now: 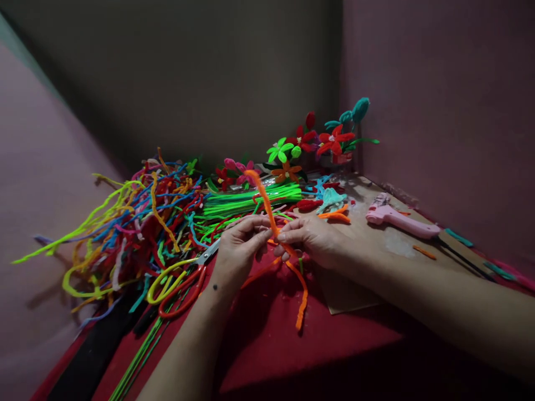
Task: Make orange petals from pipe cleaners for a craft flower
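Note:
Between both hands, over the red cloth, is an orange pipe cleaner (264, 197). One end rises in a curve above the fingers, and other orange lengths hang below them. My left hand (242, 242) pinches it between thumb and forefinger from the left. From the right, my right hand (307, 236) grips it close by, fingertips nearly meeting the left ones. Exactly how the orange pieces join is hidden by the fingers. Scissors (178, 287) with one yellow and one red handle lie left of my left hand, the blades partly behind it.
A tangled heap of coloured pipe cleaners (142, 217) lies at left, beside a bundle of green pipe cleaners (254, 199). Pipe-cleaner flowers (332, 139) stand at the back. A pink glue gun (401, 220) rests on a board (355, 284) at right. Green stems (142, 356) lie front left.

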Motion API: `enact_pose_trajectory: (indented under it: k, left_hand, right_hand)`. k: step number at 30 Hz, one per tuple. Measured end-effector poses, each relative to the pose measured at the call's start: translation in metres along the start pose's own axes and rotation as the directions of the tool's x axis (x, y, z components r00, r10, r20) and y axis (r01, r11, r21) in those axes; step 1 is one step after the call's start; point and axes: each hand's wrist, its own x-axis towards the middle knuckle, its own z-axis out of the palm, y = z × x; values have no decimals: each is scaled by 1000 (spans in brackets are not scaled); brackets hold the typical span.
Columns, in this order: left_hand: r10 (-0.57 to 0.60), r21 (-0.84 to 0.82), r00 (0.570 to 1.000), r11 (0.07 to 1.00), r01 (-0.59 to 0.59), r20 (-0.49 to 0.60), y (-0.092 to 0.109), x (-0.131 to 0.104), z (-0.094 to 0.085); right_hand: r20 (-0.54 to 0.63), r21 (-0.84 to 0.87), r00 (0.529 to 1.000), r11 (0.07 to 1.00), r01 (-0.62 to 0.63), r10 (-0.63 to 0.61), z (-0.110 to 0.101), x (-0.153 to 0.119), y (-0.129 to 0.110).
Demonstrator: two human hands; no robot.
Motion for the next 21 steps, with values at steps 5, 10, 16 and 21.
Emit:
enact_pose_trajectory:
  k: [5,10,16,21]
  left_hand:
    - [139,155,990,978,-139,10,-3,0,0]
    - [353,333,930,869,-367,103,-9,3,-4]
    - [539,597,784,532,-601,308,-6,3,-7]
    - [563,787,699,132,-602,440,6,-5,-4]
  right_hand:
    - [64,0,998,1000,24,-24,-6,0,5]
    - [98,4,994,999,37,-37,-9,0,8]
    - [86,-29,996,999,-14,16,-12,-2,7]
    - [78,-130,996,991,-21,31,-8,-8,1]
